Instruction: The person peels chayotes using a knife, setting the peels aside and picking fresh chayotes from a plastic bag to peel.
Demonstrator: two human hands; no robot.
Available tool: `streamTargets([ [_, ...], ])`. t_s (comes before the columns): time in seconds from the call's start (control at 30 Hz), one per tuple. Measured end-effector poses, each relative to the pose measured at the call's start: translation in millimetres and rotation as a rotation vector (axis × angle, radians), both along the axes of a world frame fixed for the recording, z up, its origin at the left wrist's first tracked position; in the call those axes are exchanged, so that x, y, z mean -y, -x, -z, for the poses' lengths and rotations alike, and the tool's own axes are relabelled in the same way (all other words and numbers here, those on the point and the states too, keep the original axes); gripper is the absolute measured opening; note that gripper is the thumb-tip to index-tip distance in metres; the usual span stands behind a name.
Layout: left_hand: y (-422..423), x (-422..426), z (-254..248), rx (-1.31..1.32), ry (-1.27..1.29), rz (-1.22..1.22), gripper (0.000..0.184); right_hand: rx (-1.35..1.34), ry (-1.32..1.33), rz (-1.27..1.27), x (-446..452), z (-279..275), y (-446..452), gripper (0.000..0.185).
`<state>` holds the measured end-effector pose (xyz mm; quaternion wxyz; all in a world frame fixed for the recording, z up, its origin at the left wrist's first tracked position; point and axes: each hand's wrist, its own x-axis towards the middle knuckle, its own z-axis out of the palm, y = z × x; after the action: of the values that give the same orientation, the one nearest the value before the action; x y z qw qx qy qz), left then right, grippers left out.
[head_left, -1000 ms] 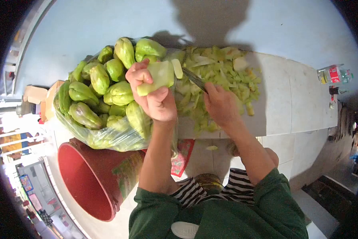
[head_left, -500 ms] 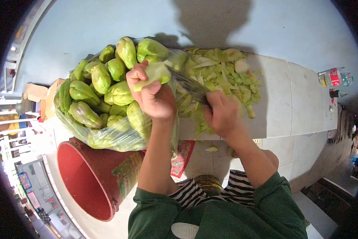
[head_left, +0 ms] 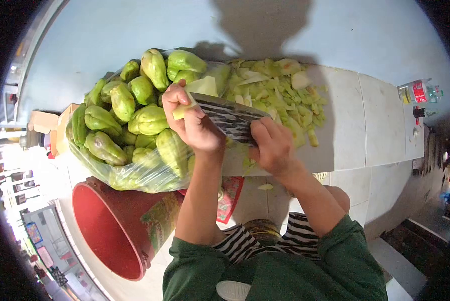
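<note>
Your right hand [head_left: 275,146] grips the knife [head_left: 227,114], its handle hidden in the fist. Your left hand [head_left: 200,131] pinches the pale piece [head_left: 204,86] between thumb and fingers, raised beside the bag [head_left: 130,180] of green fruit [head_left: 122,102]. The blade appears to meet the piece close to the thumb. For a clean cut, hold the piece firmly, tuck digits clear of the edge and use short, controlled strokes. Beyond your 2 hands, peelings [head_left: 275,98] cover part of the slab [head_left: 348,120].
</note>
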<state>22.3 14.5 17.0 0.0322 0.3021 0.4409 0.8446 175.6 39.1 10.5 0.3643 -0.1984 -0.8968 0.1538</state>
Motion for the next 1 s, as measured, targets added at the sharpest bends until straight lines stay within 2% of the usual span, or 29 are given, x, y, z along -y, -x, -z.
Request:
streamTargets([
  [0.23,0,-2,-7,-0.110,-0.011,0.017,0.020,0.021,0.028,0.022,0,3,0,0.027],
  [0.3,-7,-4,-14,0.097,-0.114,0.037,0.019,0.048,0.045,0.064,-2,6,0,0.027],
  [0.37,-6,-1,-16,0.117,-0.096,0.044,0.020,0.066,0.008,0.072,-2,6,-1,0.028],
  [0.43,2,4,-8,-0.134,0.071,-0.030,0.020,0.030,0.000,0.020,0,-6,-1,0.028],
  [0.77,5,4,1,-0.168,0.058,-0.021,0.016,0.000,-0.019,-0.021,1,-4,-2,0.029],
  [0.87,1,2,-1,-0.095,0.007,0.026,0.017,0.034,-0.021,0.022,1,1,-2,0.028],
  [0.93,-2,-2,-3,0.098,-0.084,0.055,0.020,0.062,0.036,0.071,-1,9,2,0.026],
  [1.0,-2,-4,-6,0.099,-0.096,0.058,0.022,0.090,0.093,0.121,-2,11,3,0.025],
])
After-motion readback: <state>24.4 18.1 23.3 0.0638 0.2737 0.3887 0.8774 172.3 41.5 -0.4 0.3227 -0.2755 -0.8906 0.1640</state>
